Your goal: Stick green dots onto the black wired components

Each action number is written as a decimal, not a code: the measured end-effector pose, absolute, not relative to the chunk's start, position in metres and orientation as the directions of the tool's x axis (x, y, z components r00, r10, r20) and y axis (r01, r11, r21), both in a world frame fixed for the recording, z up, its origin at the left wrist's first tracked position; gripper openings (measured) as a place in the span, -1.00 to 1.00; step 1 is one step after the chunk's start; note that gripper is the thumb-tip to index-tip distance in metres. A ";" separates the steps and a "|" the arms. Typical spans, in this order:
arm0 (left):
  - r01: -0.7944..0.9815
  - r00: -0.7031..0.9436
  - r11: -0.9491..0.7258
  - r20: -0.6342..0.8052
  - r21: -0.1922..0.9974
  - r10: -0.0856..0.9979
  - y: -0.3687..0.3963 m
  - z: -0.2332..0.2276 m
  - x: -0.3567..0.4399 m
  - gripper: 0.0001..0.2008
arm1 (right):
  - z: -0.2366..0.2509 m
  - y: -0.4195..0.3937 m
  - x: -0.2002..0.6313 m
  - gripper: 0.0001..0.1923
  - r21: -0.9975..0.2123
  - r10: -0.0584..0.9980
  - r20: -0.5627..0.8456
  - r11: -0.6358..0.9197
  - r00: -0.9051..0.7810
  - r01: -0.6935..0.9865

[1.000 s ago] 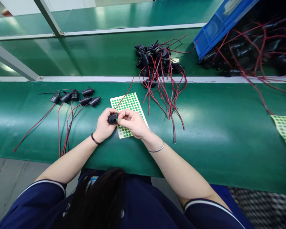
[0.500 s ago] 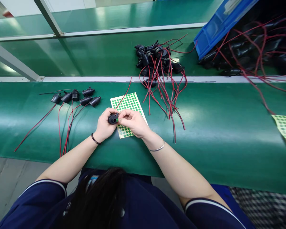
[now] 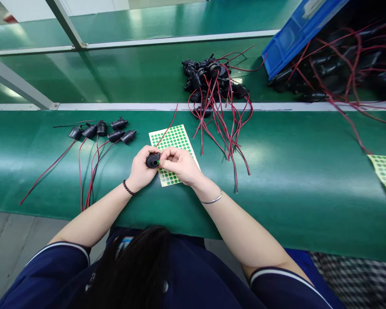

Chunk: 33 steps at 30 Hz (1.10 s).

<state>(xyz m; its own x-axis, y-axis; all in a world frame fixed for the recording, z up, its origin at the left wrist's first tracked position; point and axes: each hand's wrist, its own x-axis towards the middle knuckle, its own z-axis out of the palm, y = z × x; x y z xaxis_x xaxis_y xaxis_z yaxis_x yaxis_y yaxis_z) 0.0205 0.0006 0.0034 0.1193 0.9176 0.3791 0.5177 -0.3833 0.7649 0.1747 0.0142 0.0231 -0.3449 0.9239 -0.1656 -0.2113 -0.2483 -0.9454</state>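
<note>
my left hand point(image 3: 140, 168) has its grip pinched on the black part point(image 3: 152, 161) above the sticker sheet point(image 3: 173, 150); my right hand point(image 3: 180, 165) pinches a green dot point(image 3: 158, 162) at its face. i'd hold the part steady and press the dot flat.

top: dark blue, short sleeves, thin white stripe near each sleeve edge | left hand point(image 3: 140, 169): thin dark braided band sat on the wrist just behind it | right hand point(image 3: 180, 165): thin silver bangle sat on the wrist just behind it | hair: long, dark, hung over the blue top
</note>
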 end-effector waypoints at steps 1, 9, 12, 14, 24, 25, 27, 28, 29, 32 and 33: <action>0.518 0.124 -0.385 0.379 0.763 0.917 0.000 0.003 0.021 -0.80 | 0.023 0.014 0.175 -0.88 -0.947 0.926 -0.166 -0.246 -0.339 -0.209; 0.455 0.093 -0.332 0.327 0.826 0.941 0.001 0.005 0.021 -0.76 | 0.020 0.016 0.175 -0.90 -0.933 0.924 -0.158 -0.255 -0.348 -0.253; 0.387 0.073 -0.304 0.300 0.870 0.951 0.003 0.006 0.021 -0.75 | 0.019 0.015 0.175 -0.85 -0.939 0.932 -0.125 -0.222 -0.339 -0.262; 0.364 0.055 -0.274 0.274 0.890 0.960 0.003 0.006 0.021 -0.76 | 0.018 0.015 0.175 -0.83 -0.953 0.949 -0.069 -0.153 -0.307 -0.260; 0.206 0.012 -0.151 0.151 0.967 0.988 0.003 0.008 0.024 -0.72 | 0.012 0.016 0.179 -0.94 -0.965 0.944 0.262 0.257 -0.200 -0.049; 0.188 0.010 -0.138 0.138 0.972 0.990 0.003 0.008 0.025 -0.72 | 0.011 0.016 0.178 -0.95 -0.963 0.943 0.270 0.267 -0.193 -0.041; 0.161 0.010 -0.117 0.117 0.980 0.993 0.002 0.009 0.026 -0.71 | 0.009 0.016 0.178 -0.96 -0.962 0.946 0.272 0.272 -0.176 -0.027; 0.152 0.012 -0.109 0.109 0.982 0.994 0.002 0.008 0.026 -0.71 | 0.008 0.016 0.177 -0.97 -0.962 0.948 0.270 0.271 -0.167 -0.020; 0.145 0.012 -0.103 0.102 0.984 0.995 0.002 0.008 0.027 -0.70 | 0.008 0.016 0.177 -0.97 -0.963 0.950 0.268 0.269 -0.160 -0.013; 0.136 0.009 -0.094 0.093 0.986 0.996 0.002 0.007 0.027 -0.69 | 0.007 0.015 0.175 -0.97 -0.963 0.953 0.266 0.269 -0.146 -0.001; 0.135 0.008 -0.093 0.093 0.986 0.996 0.002 0.007 0.027 -0.69 | 0.007 0.015 0.175 -0.97 -0.962 0.952 0.269 0.272 -0.143 0.001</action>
